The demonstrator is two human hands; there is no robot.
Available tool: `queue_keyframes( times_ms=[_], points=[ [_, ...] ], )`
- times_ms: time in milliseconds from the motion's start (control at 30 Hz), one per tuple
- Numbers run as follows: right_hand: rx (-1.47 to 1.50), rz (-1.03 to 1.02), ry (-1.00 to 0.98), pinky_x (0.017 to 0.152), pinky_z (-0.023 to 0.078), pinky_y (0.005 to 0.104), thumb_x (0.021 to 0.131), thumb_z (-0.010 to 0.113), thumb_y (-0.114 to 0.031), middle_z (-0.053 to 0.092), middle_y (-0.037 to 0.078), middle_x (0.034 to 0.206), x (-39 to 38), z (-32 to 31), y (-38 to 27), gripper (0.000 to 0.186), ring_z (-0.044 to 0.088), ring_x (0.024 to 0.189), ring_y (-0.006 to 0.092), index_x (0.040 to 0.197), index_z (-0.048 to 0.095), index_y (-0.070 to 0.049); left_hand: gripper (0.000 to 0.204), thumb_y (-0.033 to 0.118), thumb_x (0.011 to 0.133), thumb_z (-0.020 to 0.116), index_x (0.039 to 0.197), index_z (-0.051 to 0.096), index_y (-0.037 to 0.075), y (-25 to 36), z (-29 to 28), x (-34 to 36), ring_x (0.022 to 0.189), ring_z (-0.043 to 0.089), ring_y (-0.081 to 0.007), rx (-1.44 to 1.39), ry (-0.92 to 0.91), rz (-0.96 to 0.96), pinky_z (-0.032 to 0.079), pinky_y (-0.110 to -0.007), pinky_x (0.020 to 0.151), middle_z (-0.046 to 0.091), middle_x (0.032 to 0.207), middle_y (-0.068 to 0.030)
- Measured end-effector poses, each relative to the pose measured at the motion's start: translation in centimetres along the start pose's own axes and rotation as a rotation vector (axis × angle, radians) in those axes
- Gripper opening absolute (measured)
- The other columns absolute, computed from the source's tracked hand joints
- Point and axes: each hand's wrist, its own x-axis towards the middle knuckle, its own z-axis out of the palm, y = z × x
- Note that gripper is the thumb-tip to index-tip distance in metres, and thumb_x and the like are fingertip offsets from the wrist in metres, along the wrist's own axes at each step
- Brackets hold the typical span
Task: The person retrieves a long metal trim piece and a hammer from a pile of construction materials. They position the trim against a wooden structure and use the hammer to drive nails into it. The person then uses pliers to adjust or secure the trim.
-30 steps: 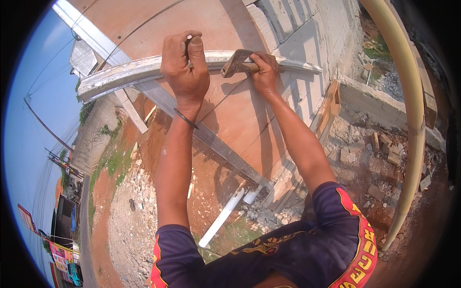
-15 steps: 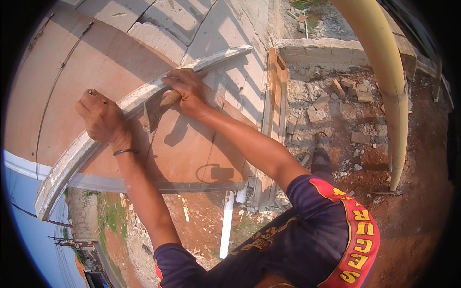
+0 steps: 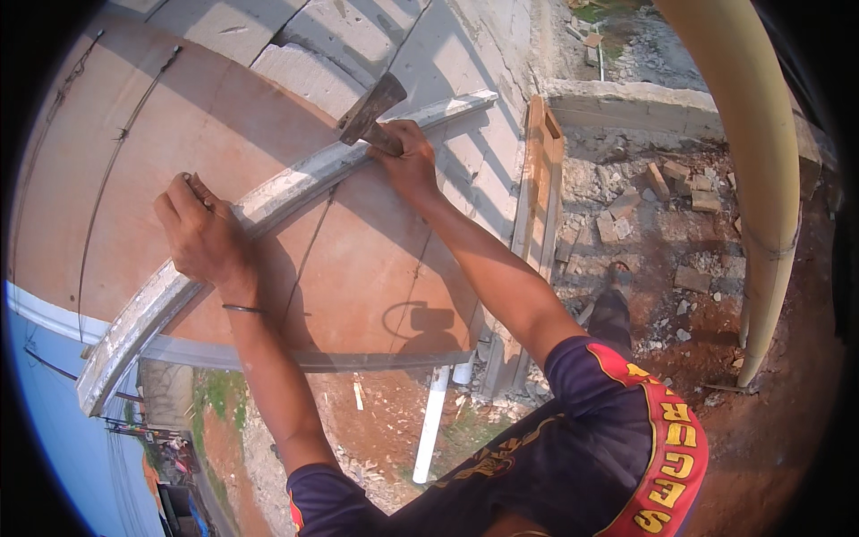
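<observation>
- A hammer [image 3: 371,112] is gripped by its wooden handle in the right hand [image 3: 407,161], the fist clenched around it; the dark metal head is raised up and to the left, above the batten.
- A long whitewashed wooden batten [image 3: 295,192] is laid slantwise across a reddish plywood sheet [image 3: 358,268], running from lower left to upper right.
- The left hand [image 3: 204,234] is pressed on the batten's lower stretch, with a small nail [image 3: 190,180] seemingly pinched upright between thumb and fingertips; the nail is too small for its tip to be made out.
- A thin dark bangle [image 3: 242,309] is worn at the left wrist.
- Beyond the sheet, grey block walling [image 3: 313,76] is seen at the top, and a cream pipe [image 3: 761,179] curves down the right side.
- Far below, rubble and broken bricks [image 3: 662,188] are scattered over red earth, with a white tube [image 3: 431,421] lying beneath the sheet's edge.
- Risk, as judged: the left fingers could be struck, since they are kept right at the nail.
- Risk, as judged: the nail could be bent or flicked away by a glancing blow, because the hammer is swung from the side.
- Risk, as judged: the batten could be shifted off its line if the left hand's pressure is eased.
- Risk, as judged: a dropped hammer would be lost to the ground well beneath, given the height.
</observation>
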Motion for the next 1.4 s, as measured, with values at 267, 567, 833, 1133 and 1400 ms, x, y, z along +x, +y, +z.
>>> queue_keyframes(
  times_ms=[267, 567, 833, 1133, 1400],
  points=[
    [-0.013, 0.09, -0.009, 0.082, 0.05, 0.0356, 0.067, 0.085, -0.021, 0.063, 0.008, 0.103, 0.4, 0.0, 0.8, 0.04, 0.063, 0.096, 0.0263, 0.1, 0.069, -0.005, 0.014, 0.008, 0.084, 0.062, 0.098, 0.068, 0.009, 7.7, 5.1, -2.5, 0.078, 0.065, -0.0351, -0.756, -0.36, 0.255, 0.05, -0.042, 0.066, 0.067, 0.09, -0.0125],
    [-0.07, 0.084, 0.026, 0.087, 0.048, 0.0398, 0.066, 0.085, -0.029, 0.054, 0.009, 0.111, 0.4, -0.1, 0.9, 0.052, 0.058, 0.103, 0.0296, 0.107, 0.062, -0.008, 0.026, 0.008, 0.082, 0.058, 0.104, 0.07, 0.014, 8.2, 7.9, -2.3, 0.081, 0.066, -0.0362, -0.781, -0.618, 0.293, 0.05, -0.042, 0.069, 0.067, 0.084, -0.0179],
    [-0.1, 0.016, 0.025, 0.083, 0.047, 0.0408, 0.071, 0.082, -0.033, 0.058, 0.011, 0.101, 0.6, -1.2, 0.1, 0.048, 0.06, 0.098, 0.031, 0.103, 0.061, -0.005, 0.023, 0.017, 0.086, 0.058, 0.105, 0.07, 0.019, 8.4, 7.6, -2.5, 0.078, 0.065, -0.0345, -0.648, -0.652, 0.377, 0.049, -0.043, 0.066, 0.067, 0.079, -0.0149],
    [-0.257, 0.268, -0.214, 0.059, 0.048, 0.0428, 0.095, 0.059, -0.033, 0.063, 0.018, 0.069, -1.0, -9.1, -5.4, 0.037, 0.067, 0.07, 0.0361, 0.115, 0.049, -0.003, 0.019, 0.028, 0.089, 0.059, 0.099, 0.07, 0.015, 8.9, 6.2, -2.4, 0.078, 0.062, -0.0355, -0.606, -0.709, 0.497, 0.047, -0.045, 0.071, 0.066, 0.078, -0.0156],
    [-0.139, 0.067, -0.367, 0.061, 0.046, 0.0472, 0.096, 0.055, -0.023, 0.06, 0.023, 0.071, -1.6, -9.6, -9.3, 0.033, 0.063, 0.069, 0.0425, 0.118, 0.042, -0.002, 0.021, 0.028, 0.089, 0.058, 0.094, 0.071, 0.012, 9.1, 6.4, -2.4, 0.079, 0.062, -0.0387, -0.516, -0.814, 0.481, 0.047, -0.047, 0.072, 0.066, 0.081, -0.0188]
  ],
)
